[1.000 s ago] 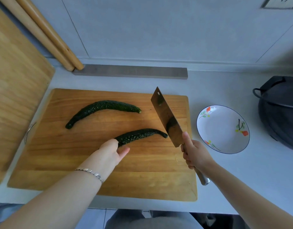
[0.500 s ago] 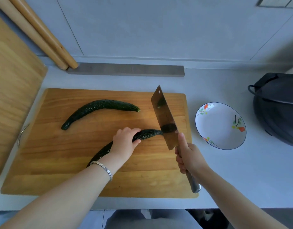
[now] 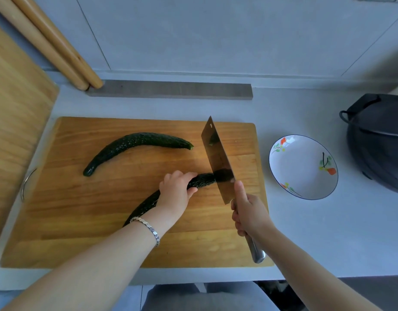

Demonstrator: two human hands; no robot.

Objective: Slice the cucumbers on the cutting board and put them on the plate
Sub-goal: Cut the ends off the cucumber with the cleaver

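Fingers (image 3: 182, 176) of the left hand (image 3: 175, 193) curl over the near cucumber (image 3: 204, 179), gripping it against the board (image 3: 92, 209) just left of the blade. Right hand (image 3: 249, 214) grasps the cleaver (image 3: 218, 160) by its handle, one finger stretched up against the blade's heel. The blade stands nearly upright and crosses this cucumber's right end; whether it has cut in cannot be told. The far cucumber (image 3: 137, 147) lies whole toward the board's back, apart from both hands. The plate (image 3: 301, 173) sits on the surface (image 3: 317, 232) near the board's right edge, with a dark pot (image 3: 379, 142) beyond it.
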